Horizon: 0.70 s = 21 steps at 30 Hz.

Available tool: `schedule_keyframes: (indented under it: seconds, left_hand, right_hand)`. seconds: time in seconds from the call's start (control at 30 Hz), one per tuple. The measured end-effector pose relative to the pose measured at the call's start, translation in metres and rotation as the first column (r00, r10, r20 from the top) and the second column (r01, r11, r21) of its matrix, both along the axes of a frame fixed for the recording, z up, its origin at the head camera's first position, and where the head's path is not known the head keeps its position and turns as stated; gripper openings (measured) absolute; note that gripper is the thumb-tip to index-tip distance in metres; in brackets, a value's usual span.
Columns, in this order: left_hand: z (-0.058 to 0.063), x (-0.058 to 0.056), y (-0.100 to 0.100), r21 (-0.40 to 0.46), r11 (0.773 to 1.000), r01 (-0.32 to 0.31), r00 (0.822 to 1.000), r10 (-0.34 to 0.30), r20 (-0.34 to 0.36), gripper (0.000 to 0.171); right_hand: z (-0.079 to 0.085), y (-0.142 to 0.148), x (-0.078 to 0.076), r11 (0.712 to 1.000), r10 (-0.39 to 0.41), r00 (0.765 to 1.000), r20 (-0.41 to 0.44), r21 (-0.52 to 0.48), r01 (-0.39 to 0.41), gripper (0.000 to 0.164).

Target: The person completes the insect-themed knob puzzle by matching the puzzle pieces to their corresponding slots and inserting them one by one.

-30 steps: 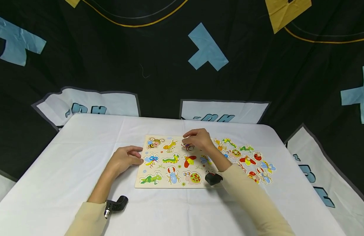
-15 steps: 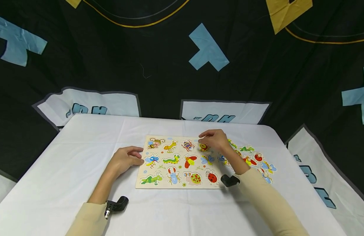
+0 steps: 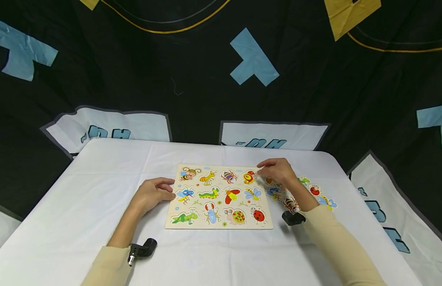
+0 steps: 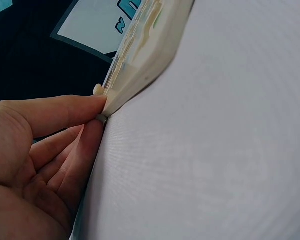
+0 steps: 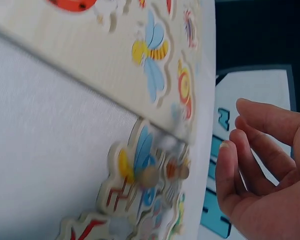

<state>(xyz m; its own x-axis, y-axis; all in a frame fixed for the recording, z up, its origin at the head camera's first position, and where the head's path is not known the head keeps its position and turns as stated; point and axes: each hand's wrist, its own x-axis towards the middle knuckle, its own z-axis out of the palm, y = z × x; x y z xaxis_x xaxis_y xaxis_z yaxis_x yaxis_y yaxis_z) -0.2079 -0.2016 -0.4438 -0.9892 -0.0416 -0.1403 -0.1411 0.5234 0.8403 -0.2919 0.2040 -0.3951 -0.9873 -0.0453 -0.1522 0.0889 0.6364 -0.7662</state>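
Note:
A pale wooden puzzle board [image 3: 197, 225] lies flat on the table, bearing rows of colourful insect pictures. At its left edge is my left hand [image 3: 151, 196]. The left wrist view shows its thumb and a finger [image 4: 92, 150] holding the board's edge. My right hand [image 3: 278, 171] is above the board's right edge, beside the red snail picture. In the right wrist view its fingers are loosely bent with nothing between them. Loose insect pieces [image 3: 274, 192] lie right of the board, partly hidden under the right hand and forearm. Some carry a round wooden knob [image 5: 149, 177].
A white cloth [image 3: 206, 258] covers the table. Behind it hangs a dark curtain [image 3: 142, 75] with blue and yellow shapes. Each wrist bears a black camera, the left camera [image 3: 144, 248] and the right camera [image 3: 293, 218].
My right hand has moved right, from above the spider picture to the board's right edge, uncovering the red snail and ladybird pictures. My left hand stays at the left edge.

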Motion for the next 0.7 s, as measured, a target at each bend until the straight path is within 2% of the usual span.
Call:
schedule_keyframes:
  seconds: [0.4,0.7]
  left_hand:
    - [0.001,-0.001,-0.001,-0.001,1.0,-0.009,1.0,0.009,0.001,0.056]
    - [0.003,0.002,0.001,0.01,1.0,-0.003,1.0,0.003,0.007,0.056]
  right_hand:
    - [-0.015,0.026,-0.007,0.998,-0.069,0.997,0.042,-0.003,0.069,0.031]
    - [-0.029,0.029,-0.005,0.99,-0.134,0.984,0.117,-0.026,0.138,0.03]
